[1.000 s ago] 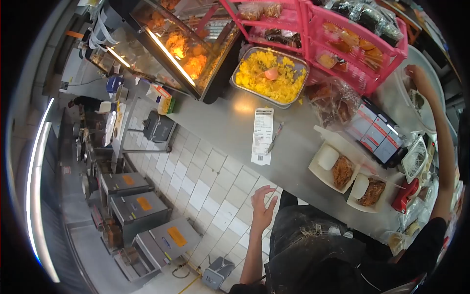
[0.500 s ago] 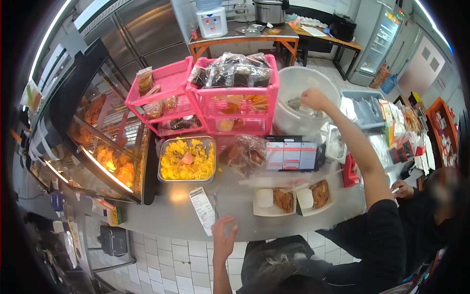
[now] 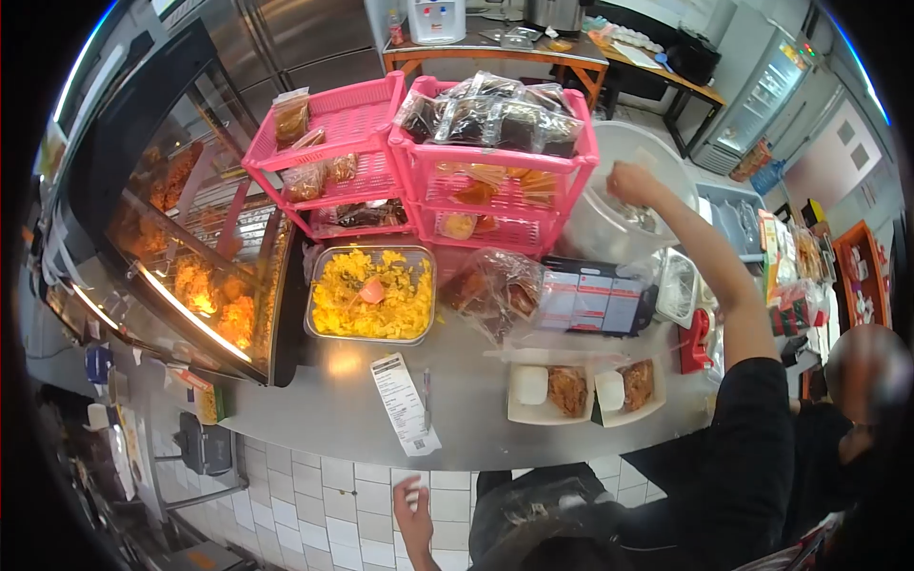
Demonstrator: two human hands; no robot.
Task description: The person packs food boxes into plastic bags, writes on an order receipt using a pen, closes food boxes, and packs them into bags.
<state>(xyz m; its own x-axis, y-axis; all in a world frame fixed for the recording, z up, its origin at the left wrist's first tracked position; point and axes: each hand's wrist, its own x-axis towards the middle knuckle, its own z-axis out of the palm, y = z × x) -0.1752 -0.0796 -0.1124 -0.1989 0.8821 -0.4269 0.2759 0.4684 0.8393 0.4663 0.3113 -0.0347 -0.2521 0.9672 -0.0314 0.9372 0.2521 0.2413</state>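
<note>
My right hand reaches into a large translucent plastic tub beyond the counter. Its fingers are bent closed, and what they grip among the clear plastic inside cannot be made out. My left hand hangs off the counter's near edge, fingers loosely curled and apart, holding nothing. Just above it lie a printed receipt and a pen. Two paper trays stand side by side in front of me, each with a white block of rice and a piece of fried chicken.
A container of yellow rice, a bagged brown food and a tablet line the counter. Pink racks hold packets behind. A lit food warmer stands left, a red tape dispenser right. Another person is at far right.
My left hand has dropped down and left, away from the receipt and the counter edge. My right hand stays in the tub, while the whole view has shifted slightly.
</note>
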